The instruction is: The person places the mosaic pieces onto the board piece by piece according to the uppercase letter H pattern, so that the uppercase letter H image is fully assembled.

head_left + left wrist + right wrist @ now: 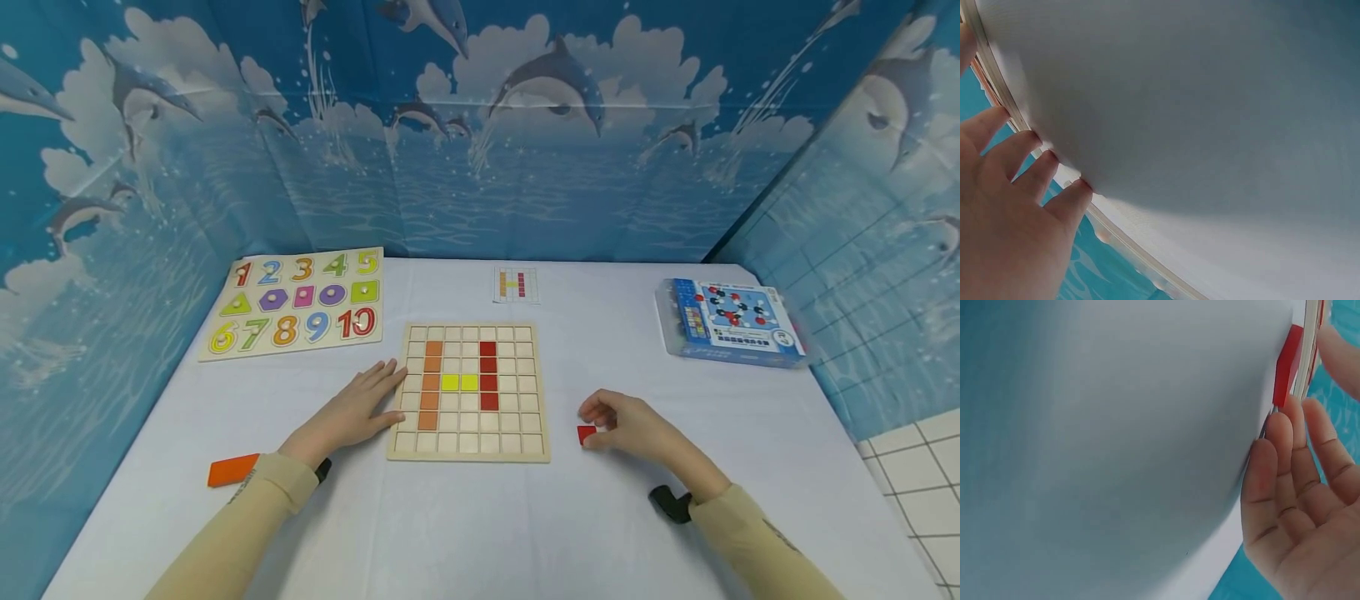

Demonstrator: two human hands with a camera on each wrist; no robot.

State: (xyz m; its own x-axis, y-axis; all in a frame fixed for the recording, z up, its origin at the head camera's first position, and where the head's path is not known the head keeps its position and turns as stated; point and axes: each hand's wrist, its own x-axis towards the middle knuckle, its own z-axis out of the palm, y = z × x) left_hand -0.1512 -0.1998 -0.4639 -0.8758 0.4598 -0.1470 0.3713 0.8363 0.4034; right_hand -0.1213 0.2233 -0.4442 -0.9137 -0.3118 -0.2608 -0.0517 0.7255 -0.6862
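The wooden grid board (pixel 468 449) lies flat, with a column of orange tiles (pixel 431 382), two yellow tiles (pixel 450 382) and a column of dark red tiles (pixel 488 377) in its cells. Spread fingers of my left hand (pixel 348 414) touch the board's left edge; they also show along that edge in the left wrist view. To the right of the board, my right hand (pixel 626 423) is over the table, fingers bent loosely. Beside its thumb is a loose red square tile (pixel 585 434). In the right wrist view this red tile (pixel 1287 367) sits beyond the fingertips, unpinched.
A small pattern card (pixel 516 285) lies behind the board. At back left is a number and shape puzzle (pixel 292 304); at back right, a blue-labelled plastic box (pixel 735 323). An orange flat piece (pixel 232 471) lies beside the left wrist. Dolphin-print cloth (pixel 480 183) walls the table.
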